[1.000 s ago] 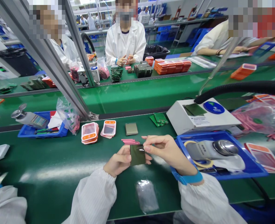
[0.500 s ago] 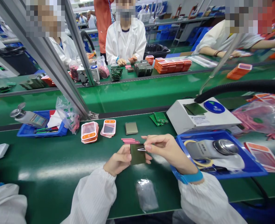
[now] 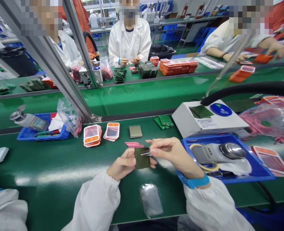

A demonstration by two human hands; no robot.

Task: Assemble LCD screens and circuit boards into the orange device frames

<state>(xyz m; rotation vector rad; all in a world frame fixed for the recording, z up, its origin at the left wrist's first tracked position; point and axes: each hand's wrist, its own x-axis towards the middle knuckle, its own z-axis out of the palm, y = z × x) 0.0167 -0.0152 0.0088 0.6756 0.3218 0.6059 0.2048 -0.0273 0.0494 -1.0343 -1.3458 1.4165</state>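
My left hand [image 3: 123, 163] grips a dark square LCD panel [image 3: 142, 162] by its left edge, thumb in front. A pair of tweezers [image 3: 146, 154] is pinched in my right hand [image 3: 165, 149], its tips over the panel's upper face. Whether the tips touch the panel I cannot tell. Just beyond the panel lie several pink strips [image 3: 134, 145]. Farther back sits a small stack of square panels [image 3: 135, 131]. Nearer the table's front edge rests a clear plastic bag [image 3: 151, 199].
Orange-and-white frames [image 3: 92, 135] are stacked at left, with green circuit boards [image 3: 163, 121] at the back. On the right, a blue tray [image 3: 259, 171] holds a dispenser bottle [image 3: 215, 153], beside a white box [image 3: 188, 118]. A co-worker's sleeve [image 3: 7, 208] shows at lower left.
The tweezers' tips have shifted slightly left over the panel and look closer together. My left hand and the panel stay nearly still.
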